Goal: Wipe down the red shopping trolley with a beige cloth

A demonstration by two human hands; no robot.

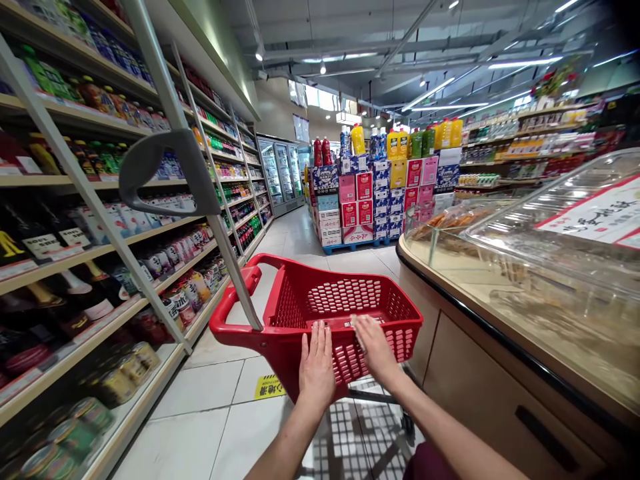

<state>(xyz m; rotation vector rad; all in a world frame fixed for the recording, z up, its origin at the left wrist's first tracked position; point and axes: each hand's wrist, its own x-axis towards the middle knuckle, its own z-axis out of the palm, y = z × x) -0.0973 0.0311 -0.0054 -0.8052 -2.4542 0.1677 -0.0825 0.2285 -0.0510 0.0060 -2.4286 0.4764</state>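
A red plastic shopping basket cart [345,283] with honeycomb holes in its walls stands in front of me. My left hand [317,363] lies flat against its near side, fingers stretched up to the rim and holding nothing. Further right, my right hand [375,347] bends over the same rim. Under its fingers shows a small whitish piece that looks like a wipe [354,321], mostly hidden by the hand. The long grey pull handle [193,173] slants up at the left from the cart's red frame. No goods show inside the basket; part of its floor is hidden.
Shelves of bottles and cans [100,247] line the left. A glass-edged food counter [500,287] with clear lids runs close on the right. Ahead stand stacked drink cartons [360,207] and glass-door fridges [283,170]. A yellow floor sticker [269,387] lies on the tiles.
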